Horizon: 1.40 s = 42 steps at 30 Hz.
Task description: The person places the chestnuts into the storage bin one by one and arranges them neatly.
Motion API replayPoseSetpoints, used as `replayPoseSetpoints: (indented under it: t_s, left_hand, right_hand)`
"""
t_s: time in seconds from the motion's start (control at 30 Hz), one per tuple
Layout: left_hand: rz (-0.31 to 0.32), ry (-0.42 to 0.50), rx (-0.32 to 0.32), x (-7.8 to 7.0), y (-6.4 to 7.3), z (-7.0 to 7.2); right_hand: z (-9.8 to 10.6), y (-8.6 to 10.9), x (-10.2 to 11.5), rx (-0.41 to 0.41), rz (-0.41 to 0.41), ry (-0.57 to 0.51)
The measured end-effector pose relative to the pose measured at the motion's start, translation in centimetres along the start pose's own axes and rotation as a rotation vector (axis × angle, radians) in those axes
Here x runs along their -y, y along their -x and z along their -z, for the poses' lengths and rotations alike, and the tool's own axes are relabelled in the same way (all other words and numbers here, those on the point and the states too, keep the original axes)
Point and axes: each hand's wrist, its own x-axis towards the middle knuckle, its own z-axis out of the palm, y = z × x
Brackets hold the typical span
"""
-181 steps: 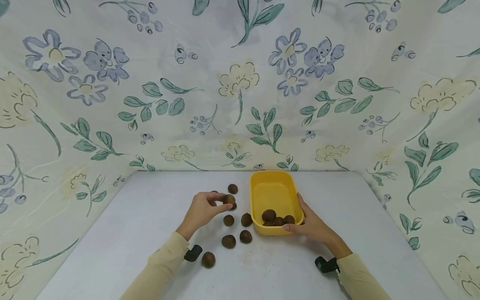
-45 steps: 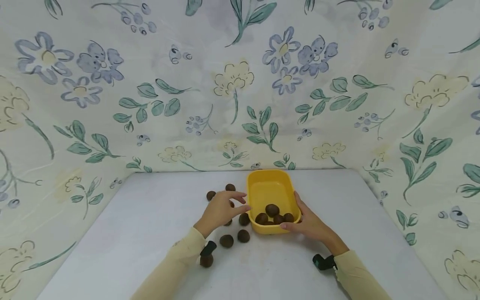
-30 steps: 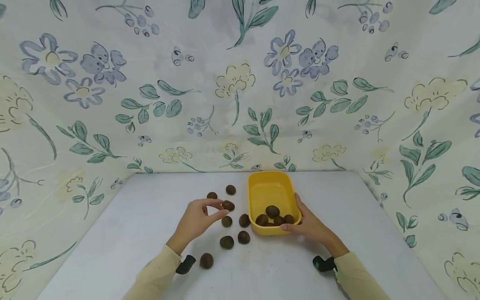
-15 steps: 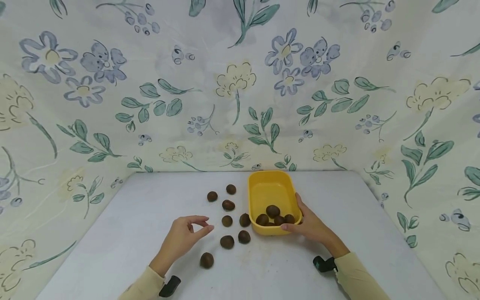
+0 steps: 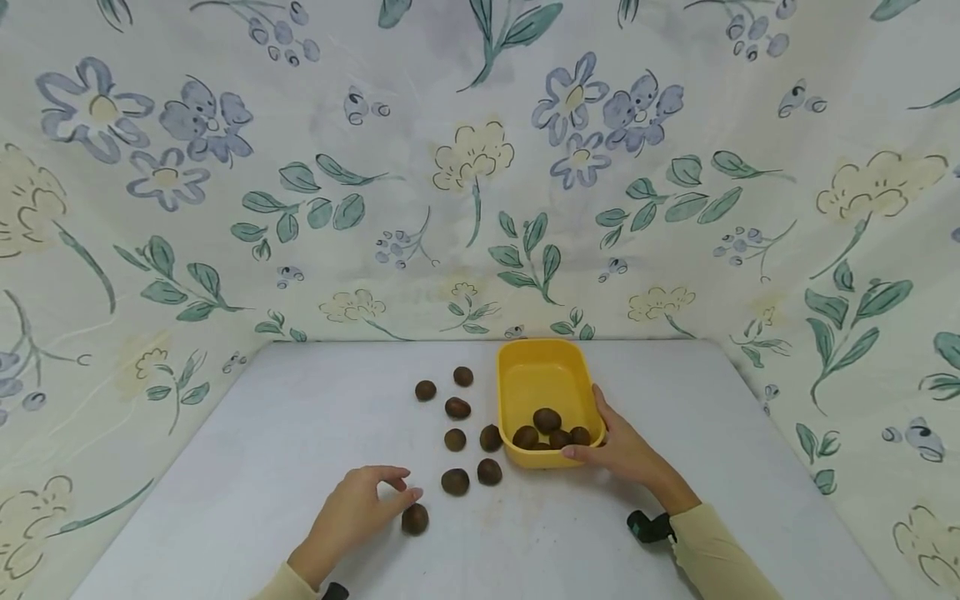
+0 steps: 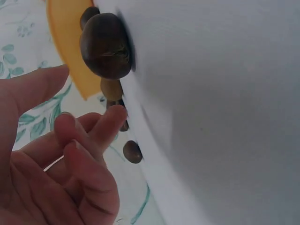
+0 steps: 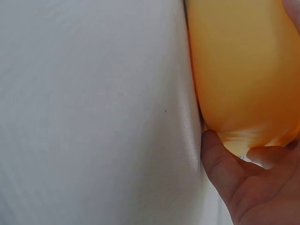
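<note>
Live: your left hand point(image 5: 354, 510), fingers parted, empty, beside the near chestnut point(image 5: 415, 520) | likely light, hard, slick; pinch its sides | your right hand point(image 5: 633, 455) grips the yellow tub point(image 5: 540, 387), near right

Pale buttery-yellow sleeves reach down to the wrists — plenty of the right sleeve point(image 5: 722, 552) shows from where I stand, but just the end of the left sleeve point(image 5: 288, 585). A stubby black right wrist camera point(image 5: 649, 527) has a dark-greenish tip; its black left counterpart point(image 5: 337, 592) is partly cut off.
</note>
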Motion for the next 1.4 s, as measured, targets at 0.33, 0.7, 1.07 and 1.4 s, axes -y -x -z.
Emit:
replayPoseSetpoints:
  t_s: [0.33, 0.7, 1.07, 1.4]
  left_hand:
    - [0.0, -0.058, 0.067, -0.2, 1.1, -0.1]
    - [-0.033, -0.1, 0.063, -0.7, 1.5, -0.4]
    - [-0.094, -0.083, 0.011, -0.8, 1.6, -0.8]
    - [-0.089, 0.035, 0.076, -0.8, 1.0, -0.2]
  right_hand:
    - [0.1, 0.2, 0.2, -0.007, 0.0, 0.022]
    - [0.0, 0.3, 0.4, 0.0, -0.005, 0.027]
    - [0.1, 0.2, 0.5, -0.002, -0.007, 0.044]
    - [0.0, 0.3, 0.6, -0.008, -0.024, 0.042]
